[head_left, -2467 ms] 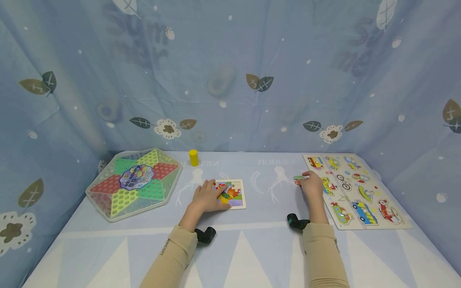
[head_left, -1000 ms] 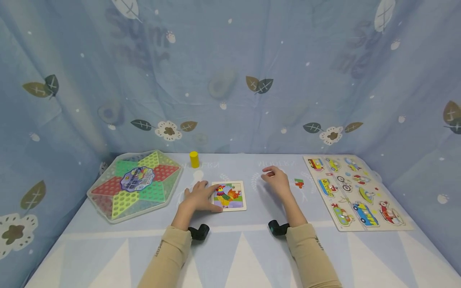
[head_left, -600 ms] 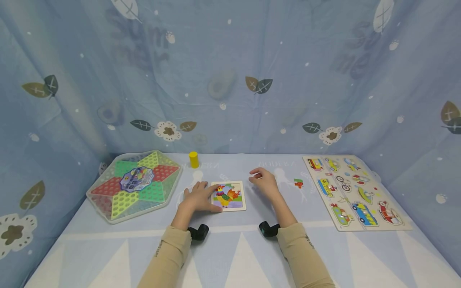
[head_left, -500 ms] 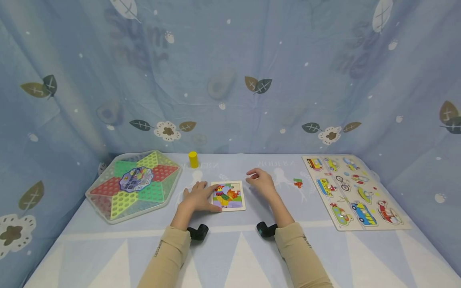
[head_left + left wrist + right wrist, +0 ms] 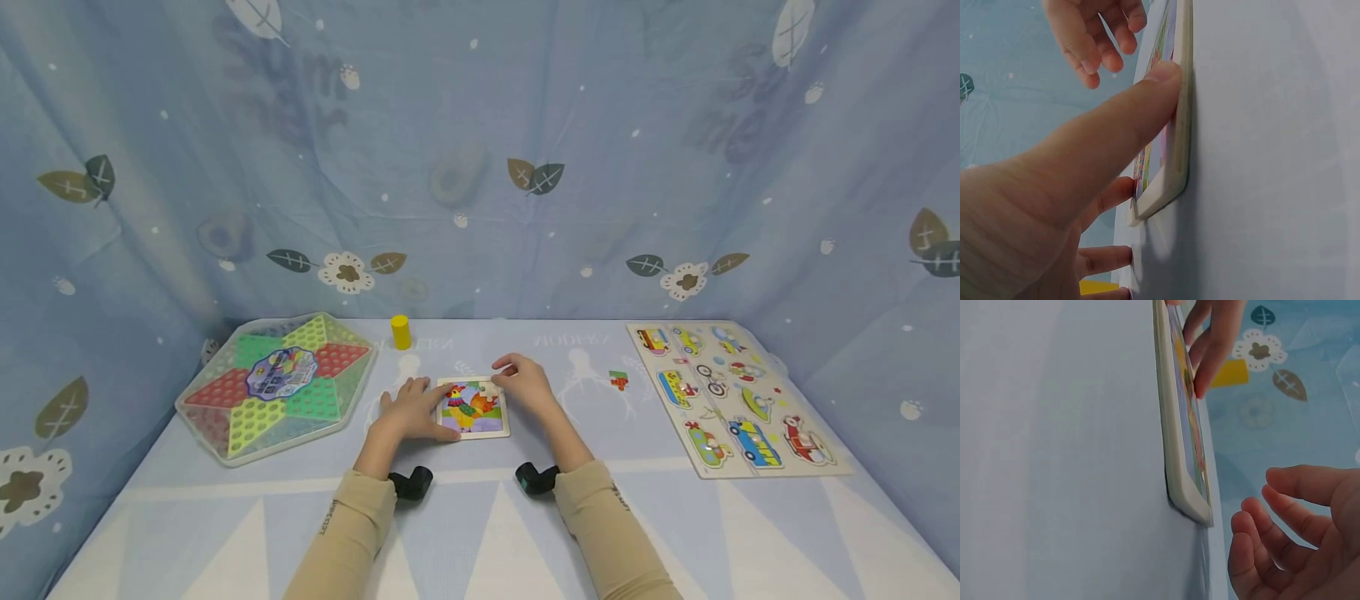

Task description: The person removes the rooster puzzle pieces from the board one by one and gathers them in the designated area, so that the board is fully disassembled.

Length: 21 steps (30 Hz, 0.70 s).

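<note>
A small framed rooster jigsaw puzzle (image 5: 474,408) lies flat on the table. My left hand (image 5: 412,410) rests at its left side; in the left wrist view its thumb (image 5: 1116,119) presses on the pale frame, and one fingertip touches the frame's edge while others reach the table. My right hand (image 5: 525,385) hovers by the puzzle's upper right corner, where a pale patch shows. In the right wrist view its fingers (image 5: 1279,544) are loosely bent with nothing between them, apart from the puzzle. A loose green-and-red puzzle piece (image 5: 618,380) lies to the right.
A hexagonal Chinese checkers box (image 5: 277,387) stands at the left. Behind the puzzle is a yellow cylinder (image 5: 401,332). On the right lies a vehicle peg-puzzle board (image 5: 693,425). A blue patterned curtain (image 5: 480,167) closes off the back and sides.
My right hand has let go of the green-and-red piece on the table and moved left to the puzzle's upper right corner. My left hand shifted slightly left, uncovering the rooster picture.
</note>
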Motion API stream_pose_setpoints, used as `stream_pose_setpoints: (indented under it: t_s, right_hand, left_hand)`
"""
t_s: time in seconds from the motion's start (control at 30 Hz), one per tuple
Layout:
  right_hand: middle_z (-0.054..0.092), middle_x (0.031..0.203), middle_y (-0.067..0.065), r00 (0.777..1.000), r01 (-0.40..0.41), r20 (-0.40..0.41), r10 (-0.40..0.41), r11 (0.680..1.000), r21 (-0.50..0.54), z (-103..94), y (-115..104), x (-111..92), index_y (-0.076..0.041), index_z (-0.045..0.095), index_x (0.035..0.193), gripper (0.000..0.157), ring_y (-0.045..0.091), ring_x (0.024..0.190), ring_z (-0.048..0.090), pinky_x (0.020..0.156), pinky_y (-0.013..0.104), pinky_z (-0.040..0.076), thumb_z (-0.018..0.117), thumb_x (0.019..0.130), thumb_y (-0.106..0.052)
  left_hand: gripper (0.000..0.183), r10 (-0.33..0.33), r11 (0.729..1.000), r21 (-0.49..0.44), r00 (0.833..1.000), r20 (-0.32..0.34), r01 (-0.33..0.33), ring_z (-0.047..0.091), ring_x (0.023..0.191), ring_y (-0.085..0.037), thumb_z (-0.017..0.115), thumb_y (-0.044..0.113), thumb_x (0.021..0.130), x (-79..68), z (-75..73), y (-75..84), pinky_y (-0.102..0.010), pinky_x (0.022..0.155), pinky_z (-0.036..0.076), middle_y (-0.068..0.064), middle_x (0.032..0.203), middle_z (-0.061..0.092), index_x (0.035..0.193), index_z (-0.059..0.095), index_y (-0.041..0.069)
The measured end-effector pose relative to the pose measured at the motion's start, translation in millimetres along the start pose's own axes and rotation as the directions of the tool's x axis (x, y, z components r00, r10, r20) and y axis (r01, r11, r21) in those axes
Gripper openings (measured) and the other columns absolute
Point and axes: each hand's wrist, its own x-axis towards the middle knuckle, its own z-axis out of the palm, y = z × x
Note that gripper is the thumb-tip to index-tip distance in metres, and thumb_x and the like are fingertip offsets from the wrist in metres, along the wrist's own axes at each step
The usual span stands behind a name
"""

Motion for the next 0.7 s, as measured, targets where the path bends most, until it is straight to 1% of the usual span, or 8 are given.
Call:
stream_pose_setpoints:
  t_s: [0.13, 0.27, 0.37, 0.53, 0.6, 0.67, 0.7]
  right_hand:
    - [0.062, 0.087, 0.008, 1.0, 0.002, 0.028, -0.001, 0.999, -0.037, 5.1, -3.0, 1.0, -0.006, 0.065, 0.099, 0.017, 0.019, 0.077, 0.056, 0.065, 0.029, 0.045, 0.065, 0.084, -0.016]
    - [0.061, 0.085, 0.005, 0.997, 0.016, 0.082, -0.006, 0.993, -0.121, 10.3, -6.7, 1.1, -0.008, 0.066, 0.096, 0.015, 0.017, 0.075, 0.055, 0.065, 0.029, 0.046, 0.066, 0.084, -0.018]
    - [0.059, 0.084, 0.005, 0.993, 0.043, 0.115, -0.019, 0.977, -0.21, 13.4, -10.1, 0.0, -0.008, 0.068, 0.092, 0.015, 0.017, 0.074, 0.053, 0.066, 0.03, 0.045, 0.068, 0.082, -0.019]
    - [0.055, 0.082, 0.005, 0.992, 0.06, 0.127, -0.016, 0.937, -0.344, 18.7, -13.1, 0.2, -0.008, 0.069, 0.09, 0.017, 0.017, 0.072, 0.051, 0.066, 0.03, 0.044, 0.071, 0.08, -0.022]
    - [0.054, 0.082, 0.004, 0.991, 0.067, 0.13, -0.021, 0.929, -0.363, 19.8, -14.0, 0.2, -0.008, 0.068, 0.09, 0.017, 0.017, 0.071, 0.05, 0.065, 0.03, 0.043, 0.071, 0.08, -0.021]
    - [0.053, 0.081, 0.005, 0.991, 0.081, 0.129, -0.036, 0.93, -0.358, 20.4, -14.6, 0.2, -0.007, 0.066, 0.088, 0.016, 0.018, 0.071, 0.05, 0.064, 0.03, 0.042, 0.072, 0.079, -0.019]
    - [0.053, 0.081, 0.005, 0.991, 0.084, 0.127, -0.043, 0.936, -0.342, 20.6, -14.6, 0.2, -0.007, 0.064, 0.087, 0.016, 0.018, 0.071, 0.049, 0.064, 0.03, 0.042, 0.073, 0.078, -0.018]
  left_hand:
    - [0.087, 0.006, 1.0, 0.003, 1.0, -0.007, -0.006, 0.018, 0.136, -0.041, 0.074, 0.052, 0.069, -0.1, 0.2, -0.3, -0.069, 0.1, 0.011, -0.019, 0.147, 0.028, 0.142, 0.039, 0.022]
    - [0.086, 0.006, 1.0, 0.001, 1.0, -0.011, -0.006, 0.019, 0.136, -0.041, 0.075, 0.052, 0.069, -0.8, -0.3, 0.4, -0.069, 0.1, 0.011, -0.02, 0.146, 0.028, 0.141, 0.04, 0.022]
    - [0.086, 0.003, 1.0, 0.003, 1.0, -0.009, -0.003, 0.019, 0.136, -0.041, 0.075, 0.052, 0.069, -0.8, -0.2, 0.6, -0.07, 0.1, 0.011, -0.02, 0.146, 0.029, 0.141, 0.04, 0.022]
    - [0.086, 0.003, 1.0, 0.008, 1.0, -0.007, -0.003, 0.019, 0.135, -0.041, 0.074, 0.053, 0.068, -0.4, 0.3, 0.2, -0.07, 0.1, 0.011, -0.02, 0.146, 0.029, 0.141, 0.04, 0.022]
    - [0.086, 0.003, 1.0, 0.011, 1.0, -0.006, -0.003, 0.019, 0.135, -0.041, 0.074, 0.053, 0.068, -0.1, 0.7, -0.2, -0.07, 0.1, 0.012, -0.019, 0.146, 0.029, 0.141, 0.04, 0.022]
    - [0.086, 0.003, 1.0, 0.014, 1.0, -0.006, -0.003, 0.019, 0.136, -0.041, 0.074, 0.054, 0.068, 0.3, 1.0, -0.7, -0.069, 0.1, 0.012, -0.019, 0.146, 0.029, 0.141, 0.04, 0.023]
    - [0.086, 0.003, 1.0, 0.017, 1.0, -0.005, -0.003, 0.019, 0.135, -0.041, 0.074, 0.054, 0.068, 0.5, 1.2, -1.0, -0.069, 0.1, 0.012, -0.019, 0.146, 0.029, 0.141, 0.04, 0.023]
